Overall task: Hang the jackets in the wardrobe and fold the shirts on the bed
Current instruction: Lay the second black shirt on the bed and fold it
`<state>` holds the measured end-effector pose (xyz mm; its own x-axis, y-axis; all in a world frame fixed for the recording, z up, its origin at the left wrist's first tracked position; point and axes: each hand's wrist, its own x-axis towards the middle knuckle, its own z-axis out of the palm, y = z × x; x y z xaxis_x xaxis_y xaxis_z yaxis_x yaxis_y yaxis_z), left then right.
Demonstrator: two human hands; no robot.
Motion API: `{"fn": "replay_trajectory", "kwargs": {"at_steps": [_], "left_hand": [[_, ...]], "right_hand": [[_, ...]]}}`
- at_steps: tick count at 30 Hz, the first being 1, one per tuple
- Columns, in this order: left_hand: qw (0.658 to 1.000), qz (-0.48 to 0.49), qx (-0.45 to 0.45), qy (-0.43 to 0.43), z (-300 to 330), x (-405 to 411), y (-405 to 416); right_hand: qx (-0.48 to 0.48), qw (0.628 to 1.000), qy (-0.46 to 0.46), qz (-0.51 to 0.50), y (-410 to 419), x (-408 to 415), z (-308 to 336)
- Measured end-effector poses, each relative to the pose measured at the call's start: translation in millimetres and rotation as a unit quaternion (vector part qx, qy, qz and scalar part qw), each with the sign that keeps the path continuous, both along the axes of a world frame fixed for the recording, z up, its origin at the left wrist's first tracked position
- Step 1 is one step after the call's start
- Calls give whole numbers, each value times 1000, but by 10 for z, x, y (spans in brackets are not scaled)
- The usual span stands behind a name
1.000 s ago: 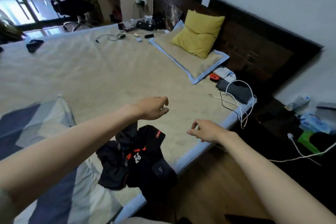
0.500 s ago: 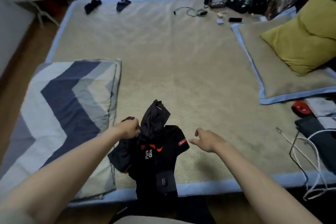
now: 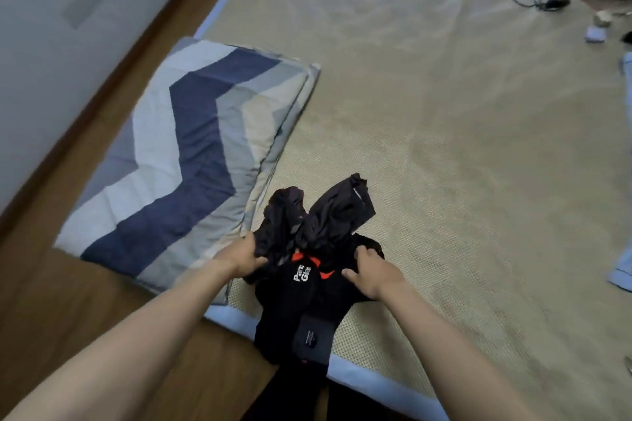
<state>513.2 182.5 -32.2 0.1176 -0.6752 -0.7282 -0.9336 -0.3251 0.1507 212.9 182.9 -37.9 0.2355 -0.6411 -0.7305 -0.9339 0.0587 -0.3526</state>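
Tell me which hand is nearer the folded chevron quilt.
Left. The left hand grips the black garment pile right at the edge of the folded chevron quilt. The right hand rests on the pile's far side, away from the quilt.

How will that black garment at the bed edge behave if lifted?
Probably floppy: the black garment lies bunched in soft folds. Its lower end already drapes over the bed edge, so it may slide off. Left hand and right hand both grip it.
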Motion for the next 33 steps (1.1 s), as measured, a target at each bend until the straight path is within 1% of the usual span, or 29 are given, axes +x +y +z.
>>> {"fn": "replay_trajectory", "kwargs": {"at_steps": [4,7,10,12,14,16,18,20,22,25,29,31,33], "left_hand": [[997,80,-16,-7,-608,52,-227],[991,113,-66,-7,-863,-104,-435],[987,145,-67,-2,-1097,-172,-528],[985,151,-79,36,-1195,-145,-528],[975,162,-99,112,-1163,-58,-579],[962,163,-97,196,-867,8,-688],[939,184,-79,279,-368,23,-867],[912,202,-44,355,207,-32,-1069],[897,197,-32,395,795,-151,-1254],[870,195,-30,451,1545,-438,-1460],[824,195,-52,530,2223,-832,-1600],[810,186,-65,553,2487,-1031,-1629],[816,155,-89,550,2761,-1245,-1609]], "right_hand": [[35,999,3,13,99,86,-216],[56,998,20,21,172,27,-314],[62,997,40,39,135,-54,-366],[58,995,51,58,77,-67,-355],[45,996,46,60,-14,-54,-300],[32,998,39,47,-126,-50,-180],[21,999,15,36,-246,-47,13],[7,999,-48,17,-360,-28,313],[-35,990,-138,-23,-450,33,715],[-109,956,-259,-89,-554,146,1385],[-147,896,-370,-196,-693,179,2059],[-199,872,-379,-237,-744,116,2333],[-257,846,-379,-272,-771,16,2606]]}}
